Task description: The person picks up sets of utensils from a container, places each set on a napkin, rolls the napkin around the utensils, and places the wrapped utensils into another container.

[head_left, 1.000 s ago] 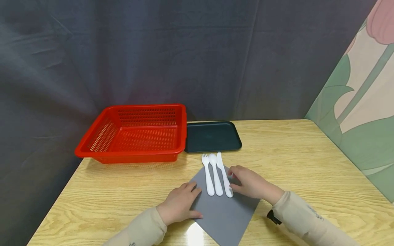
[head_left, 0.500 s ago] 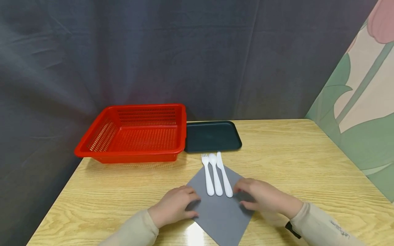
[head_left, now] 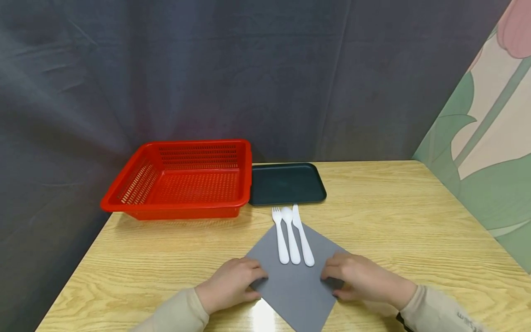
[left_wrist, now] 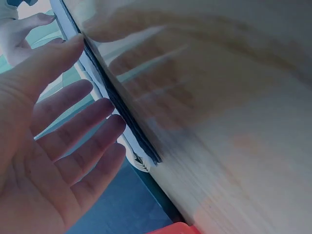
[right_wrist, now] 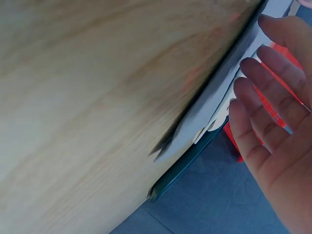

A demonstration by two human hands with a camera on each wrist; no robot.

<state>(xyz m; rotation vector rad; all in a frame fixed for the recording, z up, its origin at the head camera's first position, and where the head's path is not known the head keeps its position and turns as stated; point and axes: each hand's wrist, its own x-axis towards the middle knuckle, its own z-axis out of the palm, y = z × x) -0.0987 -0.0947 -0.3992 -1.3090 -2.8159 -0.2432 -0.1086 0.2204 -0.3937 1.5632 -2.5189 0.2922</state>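
Observation:
A grey square napkin (head_left: 296,297) lies on the table with one corner toward me. On its far part rest a white fork (head_left: 282,242), a white spoon (head_left: 292,242) and a white knife (head_left: 306,246), side by side, heads pointing away. My left hand (head_left: 232,283) is at the napkin's left corner, fingertips over its edge; the left wrist view shows its fingers loosely spread. At the right corner is my right hand (head_left: 365,280), fingers gently bent, and the right wrist view shows them uncurled. No cutlery is in either hand. Whether the fingertips press the napkin I cannot tell.
A red perforated basket (head_left: 182,212) stands at the back left. Beside it lies a dark green tray (head_left: 288,184), just beyond the cutlery. A dark curtain (head_left: 265,78) hangs behind the wooden table (head_left: 394,212); a flower-patterned panel (head_left: 498,138) borders the right side.
My right hand has moved from beside the knife to the right and nearer me, to the napkin's right corner. My left hand has shifted slightly left. The cutlery has stayed put.

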